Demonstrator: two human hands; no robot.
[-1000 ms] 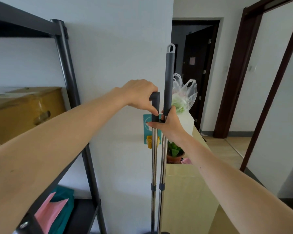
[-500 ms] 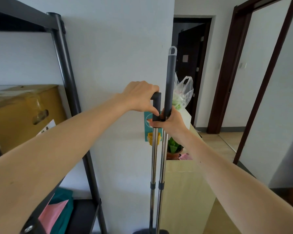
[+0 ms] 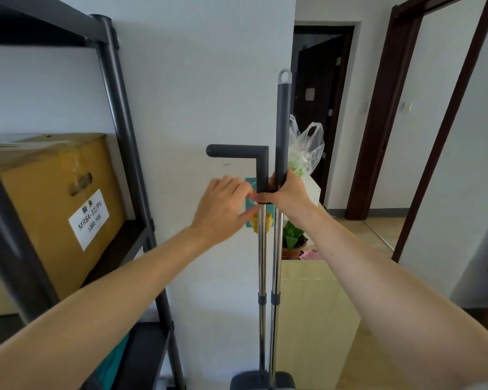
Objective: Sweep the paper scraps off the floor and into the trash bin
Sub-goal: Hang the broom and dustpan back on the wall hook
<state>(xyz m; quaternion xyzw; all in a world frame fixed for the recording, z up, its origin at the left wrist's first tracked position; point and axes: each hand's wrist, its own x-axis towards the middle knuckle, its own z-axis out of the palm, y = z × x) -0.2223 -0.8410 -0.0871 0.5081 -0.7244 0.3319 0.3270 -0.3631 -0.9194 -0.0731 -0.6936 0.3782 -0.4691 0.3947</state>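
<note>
Broom (image 3: 282, 130) and dustpan pole (image 3: 262, 249) stand upright side by side in mid-frame, against the white wall corner, poles touching or nearly so. Going left to right: dark metal shelf rack (image 3: 119, 114) fills the left of the frame, yellow-brown cardboard box (image 3: 54, 198) with a white label sits on its shelf. My left hand (image 3: 223, 209) is centre frame, just left of the poles, fingers (image 3: 237, 184) loosely spread and a bit blurred, holding nothing, tips close to the dustpan pole under its L-shaped dark grip (image 3: 237, 151). My right hand (image 3: 286, 195) is just right of it, fingers wrapped tight around the broom's dark handle at its lower end, thumb crossing in front of the other pole. Behind the poles, a teal sticker (image 3: 250, 209) on the wall. Lower right of centre, pale wooden cabinet (image 3: 316, 319) with a potted plant (image 3: 293, 240) and a clear plastic bag (image 3: 306, 147) on top. Right of the frame, dark door frames (image 3: 378, 122) and a hallway. Paper scraps and trash bin not visible.
</note>
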